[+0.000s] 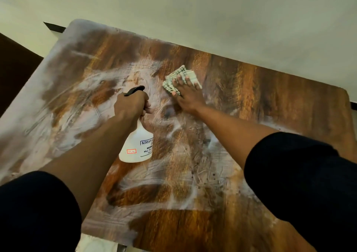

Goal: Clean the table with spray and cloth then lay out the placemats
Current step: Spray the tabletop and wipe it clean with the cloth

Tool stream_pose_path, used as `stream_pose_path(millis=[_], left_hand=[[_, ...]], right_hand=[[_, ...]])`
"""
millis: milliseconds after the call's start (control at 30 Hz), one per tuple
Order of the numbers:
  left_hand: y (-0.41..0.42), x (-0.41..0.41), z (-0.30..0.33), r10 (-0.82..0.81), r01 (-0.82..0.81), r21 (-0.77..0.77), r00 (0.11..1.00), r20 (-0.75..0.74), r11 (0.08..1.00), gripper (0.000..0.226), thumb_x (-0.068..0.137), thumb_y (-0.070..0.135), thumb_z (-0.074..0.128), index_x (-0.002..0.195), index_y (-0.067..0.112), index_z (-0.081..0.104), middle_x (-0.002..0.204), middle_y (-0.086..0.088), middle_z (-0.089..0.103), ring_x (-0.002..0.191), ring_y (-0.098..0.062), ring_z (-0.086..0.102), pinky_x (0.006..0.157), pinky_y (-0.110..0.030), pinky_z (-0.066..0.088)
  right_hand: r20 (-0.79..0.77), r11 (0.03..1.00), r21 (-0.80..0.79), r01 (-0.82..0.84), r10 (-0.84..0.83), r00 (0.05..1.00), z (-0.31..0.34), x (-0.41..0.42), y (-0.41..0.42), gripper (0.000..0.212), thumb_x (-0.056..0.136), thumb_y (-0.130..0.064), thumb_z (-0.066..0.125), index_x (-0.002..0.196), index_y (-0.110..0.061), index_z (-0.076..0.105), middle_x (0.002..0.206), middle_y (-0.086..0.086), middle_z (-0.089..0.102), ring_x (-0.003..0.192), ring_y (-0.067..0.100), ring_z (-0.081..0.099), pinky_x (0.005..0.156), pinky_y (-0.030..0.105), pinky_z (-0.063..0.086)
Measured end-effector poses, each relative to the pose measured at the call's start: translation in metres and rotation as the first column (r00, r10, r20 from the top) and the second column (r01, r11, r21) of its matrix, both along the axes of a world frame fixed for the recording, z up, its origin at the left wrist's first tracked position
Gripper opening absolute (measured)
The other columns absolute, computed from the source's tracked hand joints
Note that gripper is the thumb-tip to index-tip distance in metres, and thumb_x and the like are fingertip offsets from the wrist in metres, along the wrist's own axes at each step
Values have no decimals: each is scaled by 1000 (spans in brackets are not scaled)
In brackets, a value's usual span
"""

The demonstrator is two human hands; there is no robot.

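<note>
Left hand (130, 104) grips spray bottle (136, 145) neck, fingers curled, bottle above bench (270, 101). Right hand (188, 95) beside bottle, fingers flat, pressing folded cloth (174, 78). Cloth soft, probably damp; bottle light, rigid.

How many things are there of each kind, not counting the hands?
Bottle: 1
Cloth: 1
Table: 1
Total: 3
</note>
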State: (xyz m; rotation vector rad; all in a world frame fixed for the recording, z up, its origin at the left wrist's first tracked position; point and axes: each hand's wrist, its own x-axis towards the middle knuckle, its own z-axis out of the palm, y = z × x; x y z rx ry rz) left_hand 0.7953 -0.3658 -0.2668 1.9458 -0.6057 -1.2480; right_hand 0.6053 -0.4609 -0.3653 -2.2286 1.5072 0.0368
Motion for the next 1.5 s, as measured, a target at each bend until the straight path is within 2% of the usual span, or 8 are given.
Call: stream_pose_path(millis=[333,567,700,800,1033,1267,1367,1500], left_hand=[[-21,29,-13,-7,6,-9,999,-32,1000,23,86,11,59,77,32,62,68,-10,71,74,-27,64,51,-27,36],[-51,62,-25,-48,47,-18,996,-73,999,33,96,10,56,106,42,57,71,-5,62,59,-17,62,45,-22,34],[-65,83,-21,-29,28,-9,997,-75,1000,31,94,7,57,88,37,62,63,-2,48,49,-16,42,46,-24,30],[-78,101,-19,0,0,-3,998,-63,1000,24,88,10,60,82,34,64,63,-5,58,51,-19,50,46,-25,34],[-107,138,-16,13,-12,11,994,-105,1000,23,84,13,60,85,35,65,69,-6,62,46,-15,54,44,-23,34],[-124,167,-21,38,-37,8,995,-94,999,35,84,12,63,101,41,69,57,4,49,46,-15,42,41,-21,31],[-126,173,-27,-9,8,-11,993,-115,1000,46,89,11,62,123,42,67,64,1,50,49,-14,44,40,-21,31],[-131,178,-33,-50,47,-25,988,-149,999,54,94,7,59,143,30,64,67,-5,61,59,-19,58,37,-19,32]], right_hand=[[19,976,-26,-215,215,976,-2,30,-14,59,109,-51,28,164,-35,14,172,-12,1,159,13,-6,126,40,-2],[-2,985,-91,147,-148,989,-10,21,-52,58,110,-49,25,165,-33,11,173,-9,1,159,18,-4,128,43,0],[-21,946,-66,318,-320,947,-11,49,-63,59,111,-48,27,165,-32,10,173,-8,-2,159,19,-7,127,44,-3],[13,928,-38,371,-371,929,-9,81,-73,58,111,-46,29,165,-33,11,173,-8,-3,159,20,-9,126,45,-6],[-23,996,-87,-22,20,1000,-7,184,-77,61,109,-50,26,165,-31,10,173,-5,-4,159,23,-7,127,51,1],[-70,889,-190,-417,412,909,-19,167,-96,62,108,-57,22,165,-34,9,173,-9,3,159,17,-2,128,43,0],[-59,936,-175,-304,298,953,-14,133,-118,62,108,-59,19,164,-36,6,172,-9,0,159,18,-3,128,46,-2],[-86,974,-212,81,-101,991,-14,85,-137,69,103,-64,3,164,-33,2,173,-4,0,159,22,0,128,54,5]])
